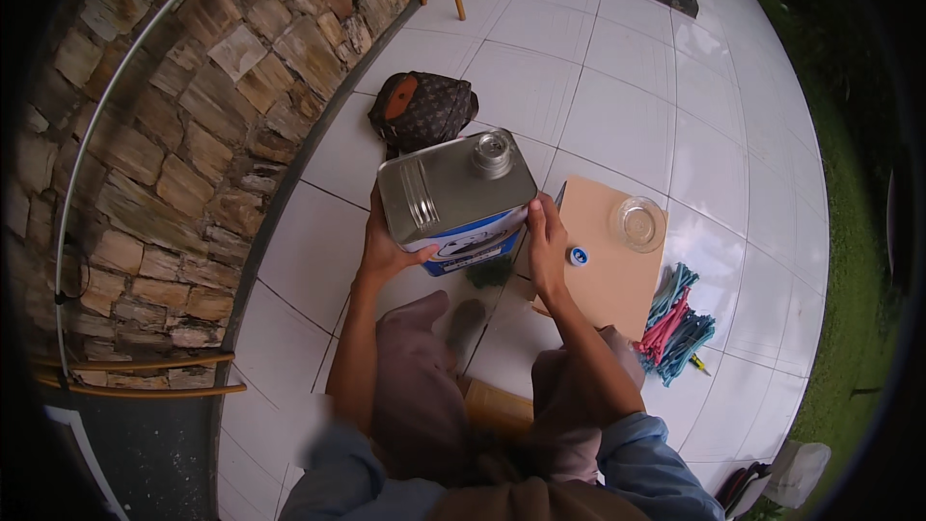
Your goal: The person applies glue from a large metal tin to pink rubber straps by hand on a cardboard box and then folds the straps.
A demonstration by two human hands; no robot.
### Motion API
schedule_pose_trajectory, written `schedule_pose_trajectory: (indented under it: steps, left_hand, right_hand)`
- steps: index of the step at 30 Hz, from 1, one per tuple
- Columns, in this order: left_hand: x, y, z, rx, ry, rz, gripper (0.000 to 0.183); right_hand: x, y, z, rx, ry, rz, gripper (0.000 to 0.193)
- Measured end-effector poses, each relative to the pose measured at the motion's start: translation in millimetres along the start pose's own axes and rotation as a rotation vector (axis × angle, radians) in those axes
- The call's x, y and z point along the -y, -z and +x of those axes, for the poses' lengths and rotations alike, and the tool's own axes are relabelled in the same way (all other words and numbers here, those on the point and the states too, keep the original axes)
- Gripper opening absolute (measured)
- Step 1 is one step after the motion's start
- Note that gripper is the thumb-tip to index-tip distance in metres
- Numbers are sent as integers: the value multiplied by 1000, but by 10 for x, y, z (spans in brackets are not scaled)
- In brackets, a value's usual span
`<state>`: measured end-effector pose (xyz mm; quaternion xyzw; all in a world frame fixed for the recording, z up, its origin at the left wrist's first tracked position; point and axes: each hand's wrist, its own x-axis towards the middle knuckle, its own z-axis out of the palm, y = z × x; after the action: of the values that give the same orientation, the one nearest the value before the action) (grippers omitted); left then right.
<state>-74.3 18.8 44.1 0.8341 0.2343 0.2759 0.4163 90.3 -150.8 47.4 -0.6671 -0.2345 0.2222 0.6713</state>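
Canister, one, pinched between left hand and right hand; one cap, one dish.

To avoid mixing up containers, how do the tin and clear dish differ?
The tin is boxy, opaque metal; the clear dish is round and see-through. The tin is larger, the clear dish smaller. The left hand and right hand hold the tin; the clear dish rests on the brown board.
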Motion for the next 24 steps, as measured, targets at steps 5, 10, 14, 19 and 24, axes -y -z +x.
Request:
schedule_pose_trajectory:
  steps: [5,10,14,19,24]
  left_hand:
    - [534,261,-272,-103,77,1,119]
    - [1126,452,-519,-87,155,1,118]
    - [1517,665,-783,-21,250,-17,115]
    - [1829,728,-918,24,385,-40,125]
    - [2034,699,-1037,55,419,-111,127]
  right_hand:
    - [-211,-632,107,119,-151,-105,48]
    - [-981,-1281,186,176,-294,-143,53]
    - [-1422,-1710,79,247,-300,-73,53]
    - [-1931,-1881,2,280,-378,6,58]
    - [-2046,-1897,-54,326,-423,-97,61]
